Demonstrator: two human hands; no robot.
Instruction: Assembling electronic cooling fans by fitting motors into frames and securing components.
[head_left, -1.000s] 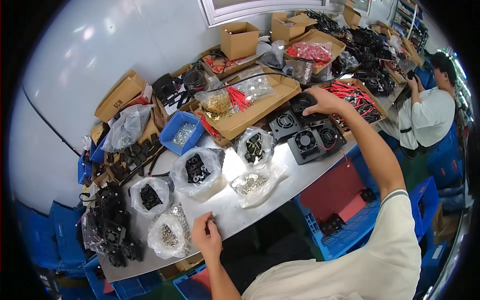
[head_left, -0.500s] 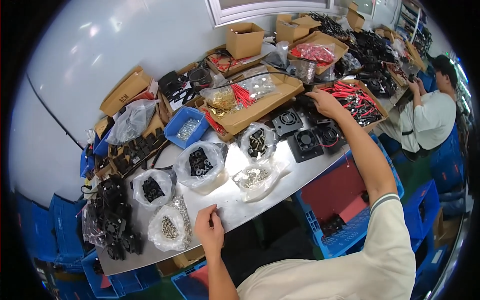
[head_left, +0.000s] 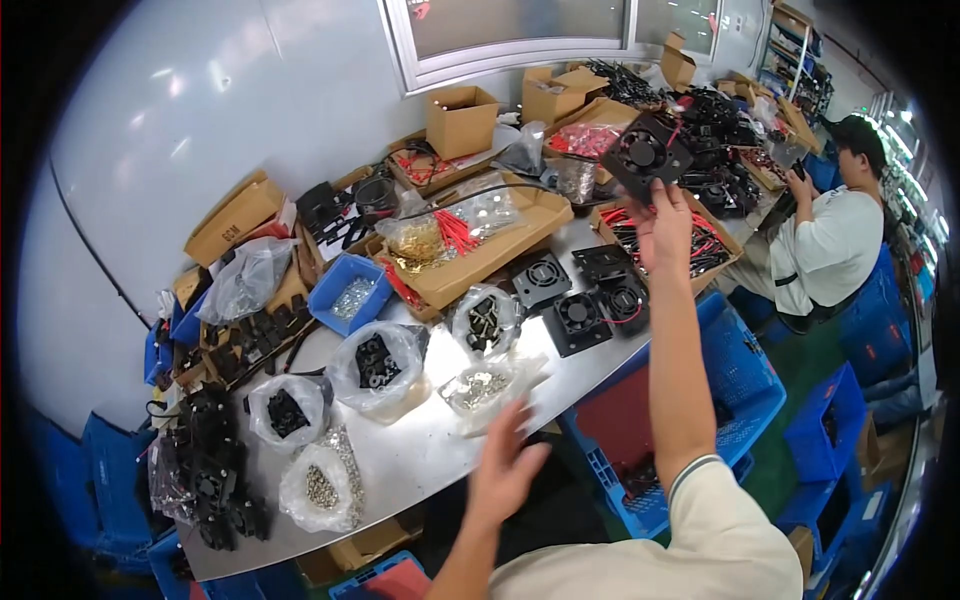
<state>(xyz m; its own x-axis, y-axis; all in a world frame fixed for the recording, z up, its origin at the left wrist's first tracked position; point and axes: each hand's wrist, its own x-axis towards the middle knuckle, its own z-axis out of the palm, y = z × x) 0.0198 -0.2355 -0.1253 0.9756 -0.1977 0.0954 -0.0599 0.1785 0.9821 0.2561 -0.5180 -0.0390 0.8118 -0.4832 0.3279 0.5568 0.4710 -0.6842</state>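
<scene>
A black square plate with a small cooling fan in its middle is raised above the table, gripped at its lower edge by my right hand. My left hand is slightly blurred, its fingers apart and empty, just off the table's front edge. Closest to it lies a clear bag of small metal parts. More black fan plates rest on the metal table, left of my right forearm.
Open bags of black parts and nuts stand on the table. Behind are a blue bin of screws and a cardboard tray. Blue crates sit below at right. A co-worker sits at far right, holding something dark.
My right hand has lifted a fan plate up from the group on the table. My left hand has moved right and its fingers have opened. The view has shifted slightly.
</scene>
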